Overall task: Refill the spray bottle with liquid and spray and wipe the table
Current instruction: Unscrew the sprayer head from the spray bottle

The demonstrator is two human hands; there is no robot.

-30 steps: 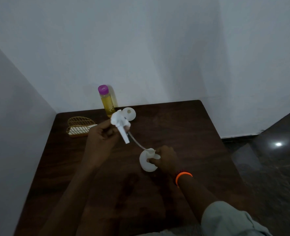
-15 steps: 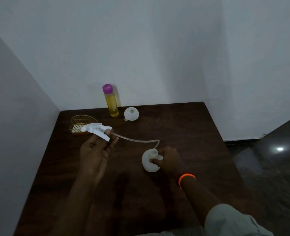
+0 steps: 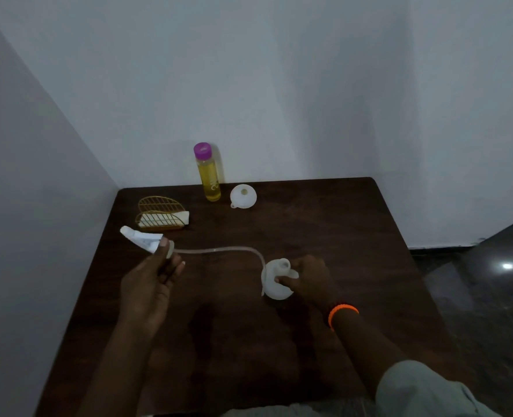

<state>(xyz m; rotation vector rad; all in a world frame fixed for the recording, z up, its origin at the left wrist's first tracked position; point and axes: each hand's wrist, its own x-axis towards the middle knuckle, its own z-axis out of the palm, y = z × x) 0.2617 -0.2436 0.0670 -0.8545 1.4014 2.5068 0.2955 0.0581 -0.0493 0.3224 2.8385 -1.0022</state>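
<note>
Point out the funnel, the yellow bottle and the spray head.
funnel (image 3: 243,196): head view, on its white bowl.
yellow bottle (image 3: 209,179): head view, on its liquid-filled body.
spray head (image 3: 140,236): head view, on its white nozzle body.

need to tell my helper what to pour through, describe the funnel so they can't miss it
Look at the far edge of the dark wooden table, near the white back wall. Just right of the tall clear bottle of yellow liquid with a purple cap lies the small white plastic funnel. It is the only round, bowl-shaped white piece with a hole in its middle, and no hand touches it.
</note>
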